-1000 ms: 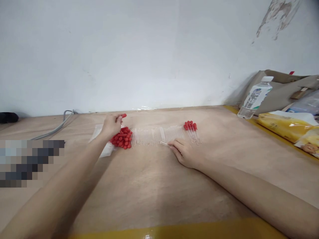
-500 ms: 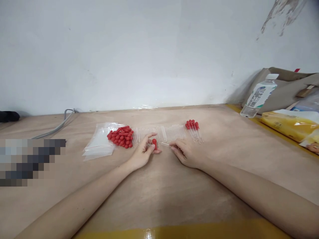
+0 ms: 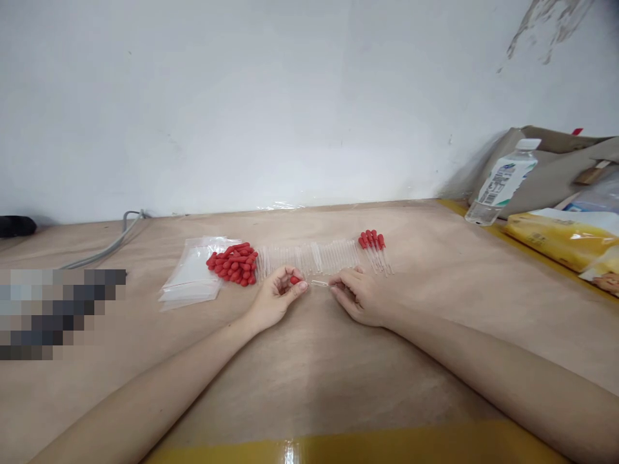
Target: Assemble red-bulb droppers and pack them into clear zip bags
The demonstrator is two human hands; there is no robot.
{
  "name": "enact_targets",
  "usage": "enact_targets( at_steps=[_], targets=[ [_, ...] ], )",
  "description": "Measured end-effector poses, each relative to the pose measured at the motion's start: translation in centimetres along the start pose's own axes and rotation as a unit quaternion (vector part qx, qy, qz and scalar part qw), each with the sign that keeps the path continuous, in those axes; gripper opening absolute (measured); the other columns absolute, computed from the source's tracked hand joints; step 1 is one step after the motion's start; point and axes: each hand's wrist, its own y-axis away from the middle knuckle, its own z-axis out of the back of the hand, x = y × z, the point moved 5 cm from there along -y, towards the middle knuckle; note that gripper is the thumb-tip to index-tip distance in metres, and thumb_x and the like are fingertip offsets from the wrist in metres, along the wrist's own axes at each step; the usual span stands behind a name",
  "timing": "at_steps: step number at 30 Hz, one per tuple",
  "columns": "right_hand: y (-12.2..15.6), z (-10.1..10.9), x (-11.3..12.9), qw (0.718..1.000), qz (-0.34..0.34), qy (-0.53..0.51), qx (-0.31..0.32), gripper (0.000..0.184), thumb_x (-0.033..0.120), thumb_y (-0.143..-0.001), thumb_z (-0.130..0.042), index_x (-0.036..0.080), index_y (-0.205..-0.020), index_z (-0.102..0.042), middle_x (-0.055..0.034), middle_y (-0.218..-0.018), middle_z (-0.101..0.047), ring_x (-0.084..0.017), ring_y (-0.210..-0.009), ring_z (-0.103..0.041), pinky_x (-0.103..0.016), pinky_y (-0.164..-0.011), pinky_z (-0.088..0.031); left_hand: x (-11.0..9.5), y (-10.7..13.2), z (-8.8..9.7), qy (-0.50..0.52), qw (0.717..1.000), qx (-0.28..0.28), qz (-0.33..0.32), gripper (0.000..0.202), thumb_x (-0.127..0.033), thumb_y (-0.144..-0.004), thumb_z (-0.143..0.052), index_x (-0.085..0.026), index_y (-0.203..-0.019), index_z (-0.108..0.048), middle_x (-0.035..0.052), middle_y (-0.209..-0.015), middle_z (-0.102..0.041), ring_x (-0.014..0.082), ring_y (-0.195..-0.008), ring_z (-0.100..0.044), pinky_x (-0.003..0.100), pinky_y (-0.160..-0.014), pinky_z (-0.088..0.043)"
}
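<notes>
My left hand is closed on a red rubber dropper bulb, held between thumb and fingers. Facing it, my right hand pinches a clear glass dropper tube, whose free end points left at the bulb with a small gap between. Behind both hands lies a row of clear tubes side by side. Left of my left hand is a heap of red bulbs. Beyond my right hand rest several droppers with red bulbs fitted on their tubes.
Clear plastic bags lie left of the bulb heap. A grey cable runs along the far left. At the right stand a water bottle, a beige bag and a yellow package. A white wall bounds the table's back.
The bulb in my left hand has turned from upright to lying sideways toward the tube, and my left fingers have closed around it. My right hand stays nearly still with the tube.
</notes>
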Motion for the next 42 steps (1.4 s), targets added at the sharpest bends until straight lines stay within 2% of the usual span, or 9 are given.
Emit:
enact_targets(
  at_steps=[6, 10, 16, 20, 24, 29, 33, 36, 42],
  targets=[
    [0.1, 0.0, 0.0, 1.000, 0.005, 0.000, -0.001, 0.013, 0.020, -0.087, -0.042, 0.017, -0.088, -0.054, -0.0017, -0.073, -0.061, -0.012, -0.064, -0.052, -0.028, -0.068, -0.036, -0.2, -0.1, 0.5, -0.062, 0.997, -0.031, -0.033, 0.024, -0.039, -0.086, -0.046, -0.016, -0.092, -0.052, 0.0038, -0.082, -0.063, 0.0130, -0.074, -0.056, 0.025, -0.067, -0.044],
    [0.1, -0.2, -0.2, 1.000, 0.006, -0.002, 0.002, 0.012, 0.020, -0.087, -0.042, 0.017, -0.089, -0.054, -0.0017, -0.074, -0.061, -0.012, -0.064, -0.053, -0.028, -0.070, -0.036, -0.6, -0.2, 0.8, -0.133, 0.988, -0.051, -0.055, 0.024, -0.036, -0.083, -0.052, -0.015, -0.088, -0.062, 0.0036, -0.078, -0.063, 0.0155, -0.078, -0.057, 0.029, -0.075, -0.044],
    [0.2, -0.3, -0.6, 1.000, -0.010, -0.008, -0.025, 0.013, 0.021, -0.086, -0.042, 0.017, -0.090, -0.054, -0.0006, -0.072, -0.061, -0.011, -0.060, -0.053, -0.030, -0.072, -0.036, 0.1, -0.2, 0.5, -0.030, 0.999, -0.024, -0.012, 0.019, -0.032, -0.075, -0.063, -0.014, -0.083, -0.059, 0.0054, -0.086, -0.066, 0.0160, -0.083, -0.061, 0.029, -0.077, -0.047],
    [0.2, -0.3, -0.7, 0.999, -0.021, -0.011, -0.038, 0.013, 0.022, -0.086, -0.043, 0.017, -0.090, -0.055, -0.0004, -0.069, -0.060, -0.011, -0.058, -0.052, -0.030, -0.071, -0.037, 0.3, -0.1, 0.2, 0.008, 1.000, -0.020, 0.000, 0.020, -0.028, -0.074, -0.065, -0.016, -0.079, -0.051, 0.0007, -0.079, -0.061, 0.0114, -0.073, -0.060, 0.024, -0.067, -0.046],
    [0.1, 0.0, -0.5, 0.999, -0.026, -0.006, -0.032, 0.014, 0.023, -0.085, -0.044, 0.017, -0.089, -0.056, -0.0011, -0.068, -0.061, -0.012, -0.059, -0.053, -0.029, -0.070, -0.038, 0.2, 0.0, 0.1, 0.011, 1.000, -0.016, 0.001, 0.020, -0.028, -0.077, -0.061, -0.017, -0.082, -0.046, -0.0018, -0.075, -0.059, 0.0097, -0.067, -0.058, 0.021, -0.061, -0.044],
    [0.0, 0.3, -0.2, 0.999, -0.042, 0.004, -0.011, 0.015, 0.024, -0.086, -0.044, 0.017, -0.089, -0.056, -0.0014, -0.066, -0.060, -0.013, -0.062, -0.053, -0.028, -0.066, -0.037, 0.4, 0.1, 0.0, -0.010, 1.000, 0.000, 0.003, 0.021, -0.029, -0.079, -0.059, -0.018, -0.091, -0.047, 0.0023, -0.086, -0.062, 0.0127, -0.076, -0.061, 0.024, -0.067, -0.047],
    [-0.2, 0.4, -0.1, 0.999, -0.038, -0.003, -0.007, 0.016, 0.024, -0.086, -0.044, 0.016, -0.090, -0.058, -0.0018, -0.066, -0.060, -0.013, -0.063, -0.053, -0.028, -0.065, -0.037, 0.6, 0.1, -0.4, -0.017, 1.000, 0.020, 0.000, 0.026, -0.031, -0.080, -0.057, -0.016, -0.101, -0.052, 0.0067, -0.098, -0.063, 0.0166, -0.088, -0.063, 0.030, -0.079, -0.049],
    [-0.2, 0.2, 0.0, 1.000, -0.023, -0.014, 0.004, 0.016, 0.023, -0.086, -0.045, 0.016, -0.089, -0.058, -0.0019, -0.068, -0.061, -0.013, -0.063, -0.052, -0.027, -0.066, -0.037, 0.8, 0.1, -0.8, -0.039, 0.999, 0.033, 0.007, 0.028, -0.034, -0.080, -0.056, -0.013, -0.099, -0.057, 0.0063, -0.086, -0.066, 0.0172, -0.079, -0.065, 0.031, -0.076, -0.051],
    [-0.2, -0.2, -0.5, 0.997, 0.002, -0.068, 0.021, 0.016, 0.024, -0.088, -0.046, 0.017, -0.089, -0.060, -0.0016, -0.071, -0.063, -0.012, -0.064, -0.054, -0.028, -0.068, -0.036, 0.4, 0.3, -0.9, -0.091, 0.995, 0.025, -0.009, 0.024, -0.035, -0.082, -0.053, -0.013, -0.087, -0.062, 0.0019, -0.065, -0.064, 0.0120, -0.058, -0.061, 0.024, -0.060, -0.051]
  ],
)
